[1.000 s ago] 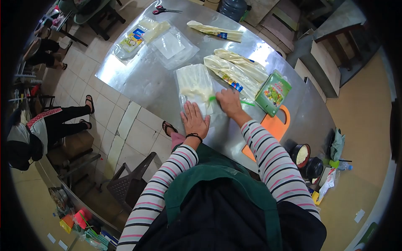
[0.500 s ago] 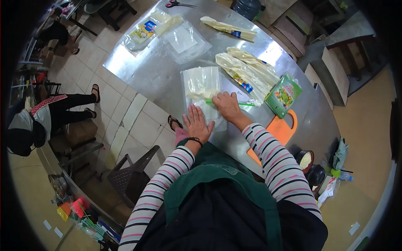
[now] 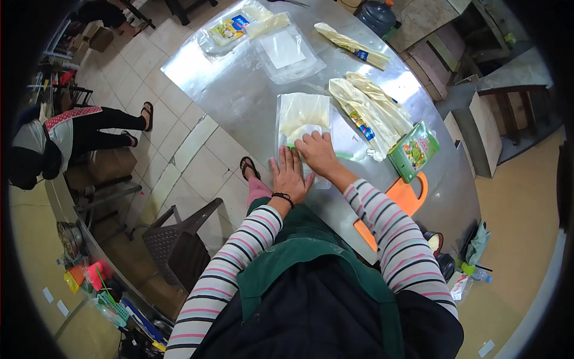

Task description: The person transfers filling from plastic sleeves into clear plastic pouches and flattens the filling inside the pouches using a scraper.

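Observation:
A clear plastic bag [image 3: 304,110] with pale cream contents lies flat on the metal table. My left hand [image 3: 289,173] rests on its lower part, fingers stretched out and flat. Beside it, my right hand [image 3: 318,154] is closed with curled fingers over a thin green stick [image 3: 344,155], which crosses the bag and shows on both sides of the hand. To the right lie long rolled cream-filled bags [image 3: 359,113] with blue labels. Next to them is a green printed packet [image 3: 414,152].
An orange cutting board [image 3: 409,194] lies near my right forearm. Farther back are flat clear bags [image 3: 290,51], a labelled packet [image 3: 230,30] and another rolled bag [image 3: 351,46]. A brown chair [image 3: 182,239] stands at the left. Another person [image 3: 78,134] is across the floor.
The camera view has shifted, so the table's things appear farther right. My right hand has moved closer to my left along the green stick, and less of the stick shows.

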